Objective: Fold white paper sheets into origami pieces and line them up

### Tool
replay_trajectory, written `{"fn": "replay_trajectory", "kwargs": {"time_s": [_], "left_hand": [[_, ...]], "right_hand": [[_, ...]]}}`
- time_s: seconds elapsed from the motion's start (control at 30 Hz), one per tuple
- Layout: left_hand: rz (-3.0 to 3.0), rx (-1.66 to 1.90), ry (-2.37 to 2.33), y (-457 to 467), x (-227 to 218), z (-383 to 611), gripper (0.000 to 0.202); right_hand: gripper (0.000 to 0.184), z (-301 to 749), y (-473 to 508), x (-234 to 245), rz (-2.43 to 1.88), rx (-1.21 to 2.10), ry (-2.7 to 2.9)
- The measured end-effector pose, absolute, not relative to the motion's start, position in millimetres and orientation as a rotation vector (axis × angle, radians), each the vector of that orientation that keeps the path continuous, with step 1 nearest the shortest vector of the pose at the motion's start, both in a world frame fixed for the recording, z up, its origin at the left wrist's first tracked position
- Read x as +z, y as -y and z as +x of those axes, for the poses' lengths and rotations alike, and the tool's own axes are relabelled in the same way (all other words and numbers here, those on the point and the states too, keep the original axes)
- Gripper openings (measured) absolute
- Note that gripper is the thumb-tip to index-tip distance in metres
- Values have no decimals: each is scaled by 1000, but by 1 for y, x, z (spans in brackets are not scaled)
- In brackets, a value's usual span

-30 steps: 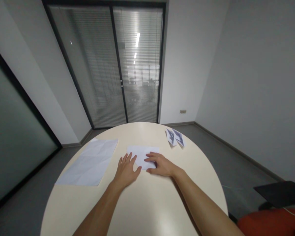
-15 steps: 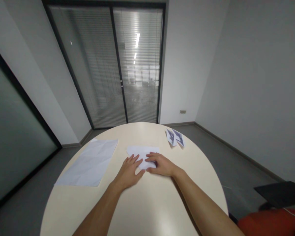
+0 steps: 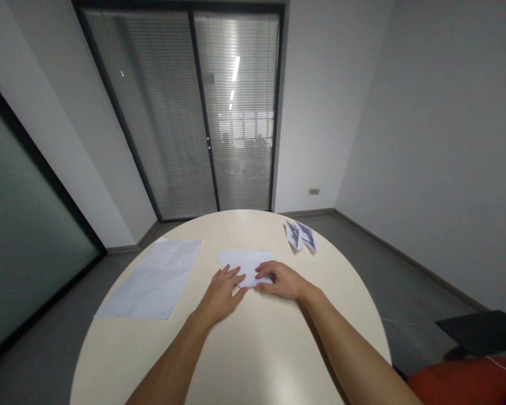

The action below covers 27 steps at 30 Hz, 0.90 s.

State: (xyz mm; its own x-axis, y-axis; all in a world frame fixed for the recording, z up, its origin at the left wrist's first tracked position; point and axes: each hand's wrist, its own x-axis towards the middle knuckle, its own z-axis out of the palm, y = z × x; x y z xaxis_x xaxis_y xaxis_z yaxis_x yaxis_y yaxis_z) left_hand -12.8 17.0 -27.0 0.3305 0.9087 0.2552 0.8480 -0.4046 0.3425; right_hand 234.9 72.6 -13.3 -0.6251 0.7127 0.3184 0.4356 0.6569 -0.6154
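A small folded sheet of white paper [image 3: 249,260] lies on the round cream table [image 3: 244,349], its near part partly hidden by my hands. My left hand [image 3: 221,293] rests on its left near corner, fingers spread and pressed flat, thumb at the near edge. At the right end, my right hand [image 3: 282,279] has curled fingers on top of the paper and the thumb along its near edge, gripping it lightly.
A large creased white sheet [image 3: 156,278] lies at the table's left side. Two folded paper pieces with dark print [image 3: 300,236] sit near the far right edge. A black panel [image 3: 483,332] and a red seat [image 3: 468,382] are at the lower right.
My right hand has slid slightly to the right along the folded paper. My left hand stays nearly in place on it.
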Motion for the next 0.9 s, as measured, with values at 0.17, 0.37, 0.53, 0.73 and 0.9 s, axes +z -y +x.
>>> {"fn": "replay_trajectory", "kwargs": {"time_s": [0.17,0.37,0.53,0.73,0.9], "left_hand": [[2445,699,-1582,-19,-27,-13,35],[2415,785,-1526,-18,-22,-11,23],[2393,829,-1522,-18,-23,-11,18],[2404,864,-1526,-20,-26,-15,16],[2391,836,-1584,-20,-25,-16,14]], "right_hand": [[27,233,-71,-10,-877,652,2323],[19,231,-70,-4,-915,646,2370],[16,230,-69,-2,-939,653,2366],[17,228,-65,3,-932,694,2362],[19,228,-63,5,-929,693,2356]]}}
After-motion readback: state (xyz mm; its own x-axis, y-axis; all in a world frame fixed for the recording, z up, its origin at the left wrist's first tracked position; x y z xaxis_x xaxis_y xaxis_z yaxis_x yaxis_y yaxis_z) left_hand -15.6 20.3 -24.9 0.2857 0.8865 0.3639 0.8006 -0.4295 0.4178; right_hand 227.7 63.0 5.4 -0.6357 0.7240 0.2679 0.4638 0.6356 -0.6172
